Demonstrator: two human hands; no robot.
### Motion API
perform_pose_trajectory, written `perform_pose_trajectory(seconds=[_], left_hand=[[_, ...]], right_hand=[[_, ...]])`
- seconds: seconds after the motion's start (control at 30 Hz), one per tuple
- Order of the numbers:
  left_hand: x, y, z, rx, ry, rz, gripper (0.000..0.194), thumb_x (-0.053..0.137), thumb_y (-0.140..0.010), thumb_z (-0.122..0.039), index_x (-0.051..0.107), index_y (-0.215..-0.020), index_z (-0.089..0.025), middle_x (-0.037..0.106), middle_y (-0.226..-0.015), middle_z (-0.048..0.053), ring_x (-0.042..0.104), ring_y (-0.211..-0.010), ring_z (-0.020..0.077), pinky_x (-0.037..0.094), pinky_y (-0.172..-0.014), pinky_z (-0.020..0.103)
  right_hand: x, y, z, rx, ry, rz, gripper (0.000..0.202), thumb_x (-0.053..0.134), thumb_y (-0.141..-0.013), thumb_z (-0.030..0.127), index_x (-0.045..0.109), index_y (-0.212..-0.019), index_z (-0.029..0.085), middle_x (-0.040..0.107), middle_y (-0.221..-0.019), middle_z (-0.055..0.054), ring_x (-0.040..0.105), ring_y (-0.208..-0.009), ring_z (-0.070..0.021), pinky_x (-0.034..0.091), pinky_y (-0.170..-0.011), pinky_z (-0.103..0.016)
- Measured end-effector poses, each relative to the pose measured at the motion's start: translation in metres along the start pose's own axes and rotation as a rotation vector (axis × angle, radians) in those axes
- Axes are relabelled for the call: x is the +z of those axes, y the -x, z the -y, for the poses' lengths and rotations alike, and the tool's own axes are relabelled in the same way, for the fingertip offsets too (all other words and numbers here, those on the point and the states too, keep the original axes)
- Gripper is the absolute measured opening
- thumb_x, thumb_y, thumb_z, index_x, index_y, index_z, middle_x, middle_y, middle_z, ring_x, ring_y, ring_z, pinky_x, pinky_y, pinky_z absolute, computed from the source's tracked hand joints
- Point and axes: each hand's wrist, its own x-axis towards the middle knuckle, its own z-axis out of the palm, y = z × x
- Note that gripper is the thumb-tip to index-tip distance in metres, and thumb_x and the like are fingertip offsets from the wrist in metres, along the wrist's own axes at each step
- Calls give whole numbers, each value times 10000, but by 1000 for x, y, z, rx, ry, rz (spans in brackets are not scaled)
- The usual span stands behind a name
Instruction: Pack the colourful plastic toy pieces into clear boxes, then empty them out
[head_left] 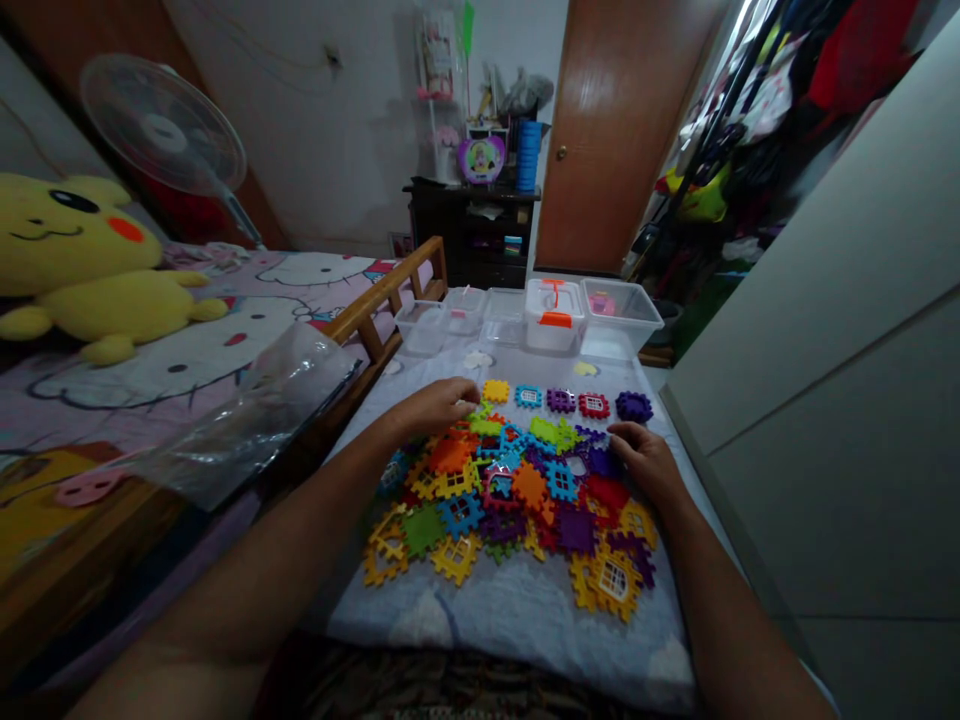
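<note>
Colourful notched plastic pieces lie heaped on a cloth-covered surface (427, 620), among them an orange piece (530, 486), a green square (423, 529) and a purple square (576, 528). Behind the heap runs a row: a yellow piece (496, 391), a light blue window piece (529, 396), a purple one (561, 400), a red one (594, 405) and a dark purple stack (634, 406). My left hand (444, 403) is at the heap's back left, fingers bent together near the yellow piece; what they hold is too small to name. My right hand (642, 452) touches purple pieces at the right, its fingers curled.
Clear plastic containers (504, 318) line the far edge, one box (554, 312) with orange latches. To the left are a wooden bed rail (386, 290), a clear plastic bag (247, 420) and a yellow plush toy (105, 270). A white cabinet (840, 400) stands right.
</note>
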Motion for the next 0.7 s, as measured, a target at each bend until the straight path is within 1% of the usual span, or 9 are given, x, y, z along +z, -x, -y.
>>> perform_pose_trajectory(seconds=[0.07, 0.13, 0.23, 0.33, 0.43, 0.5, 0.57, 0.63, 0.7], left_hand=[[1, -8, 2, -85, -116, -33, 307, 486, -870, -239, 655, -1116, -168, 683, -1230, 88, 621, -1131, 210, 454, -985, 284], [7, -17, 2, -171, -204, -13, 355, 539, -862, -292, 653, -1178, -179, 668, -1290, 95, 602, -1192, 234, 445, -1008, 298], [17, -27, 1, -277, -253, 36, 384, 621, -795, -355, 685, -1139, -198, 715, -1201, 104, 651, -1107, 285, 496, -901, 331], [24, -34, 0, -336, -256, 46, 395, 638, -766, -402, 704, -1092, -188, 735, -1120, 120, 683, -1014, 302, 514, -791, 330], [25, -38, 0, -362, -246, 45, 422, 651, -747, -392, 697, -1112, -186, 729, -1142, 118, 679, -1030, 300, 512, -773, 318], [23, -39, 1, -372, -232, 47, 440, 664, -724, -353, 691, -1130, -186, 728, -1150, 113, 676, -1043, 302, 516, -782, 320], [20, -38, 3, -372, -210, 45, 503, 678, -699, -307, 668, -1188, -187, 720, -1175, 105, 673, -1059, 295, 522, -802, 316], [16, -34, 7, -354, -182, 37, 592, 691, -679, -253, 625, -1264, -190, 695, -1233, 91, 665, -1086, 269, 526, -830, 288], [11, -28, 11, -283, -103, 23, 677, 694, -659, -186, 575, -1326, -175, 649, -1308, 95, 645, -1132, 246, 523, -873, 259]], right_hand=[[0, 0, 1, 4, 4, -2, 382, 601, -741, 489, 722, -932, 181, 724, -798, -60, 643, -718, -222, 488, -687, -346], [0, 0, 1, 3, 2, -1, 380, 598, -741, 485, 722, -935, 182, 725, -798, -59, 644, -724, -222, 489, -692, -345], [0, 0, 0, 3, -13, -3, 385, 597, -742, 490, 721, -938, 183, 729, -807, -59, 646, -724, -221, 492, -689, -344], [0, 0, -1, 1, -19, -7, 394, 604, -734, 498, 719, -932, 178, 723, -795, -58, 640, -712, -218, 486, -668, -337], [0, -1, -1, -2, -19, -4, 396, 611, -734, 500, 719, -929, 173, 711, -775, -57, 633, -704, -216, 482, -658, -334], [0, -1, -2, 0, -24, -1, 398, 614, -738, 503, 719, -932, 171, 709, -778, -59, 632, -705, -216, 483, -659, -335], [0, -1, -2, 2, -30, 0, 399, 616, -738, 506, 718, -930, 172, 712, -791, -64, 633, -714, -220, 484, -660, -337], [0, -1, -3, 5, -31, 4, 399, 613, -737, 507, 718, -931, 174, 715, -799, -67, 633, -719, -223, 484, -660, -338], [1, -2, -4, 6, -27, 7, 402, 610, -737, 507, 719, -938, 176, 717, -801, -67, 633, -721, -224, 484, -664, -341]])
